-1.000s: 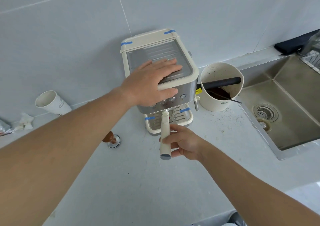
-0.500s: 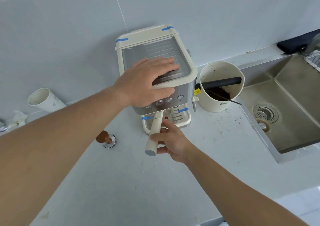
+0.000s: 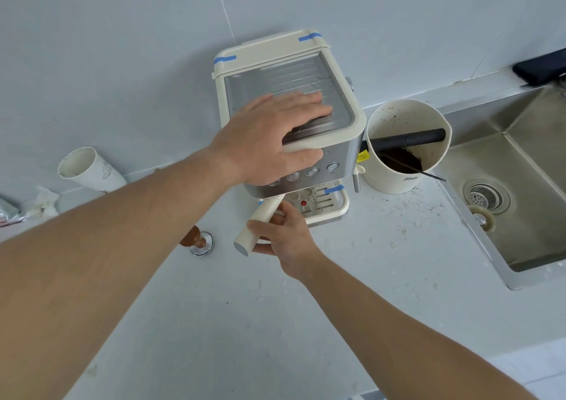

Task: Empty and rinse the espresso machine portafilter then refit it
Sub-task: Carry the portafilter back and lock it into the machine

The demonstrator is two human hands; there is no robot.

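We are swinging the cream cylindrical portafilter handle [image 3: 259,226] further leftward, right hand [image 3: 286,236] gripping it, left hand [image 3: 269,142] flat, bracing the cream-and-steel espresso machine [image 3: 346,136], likely unlocking it.

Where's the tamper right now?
In the head view the tamper stands on the counter, left of the portafilter handle and the espresso machine, just beyond the left forearm.

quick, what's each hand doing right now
Left hand: open, flat on top of the espresso machine.
Right hand: closed on the portafilter handle.
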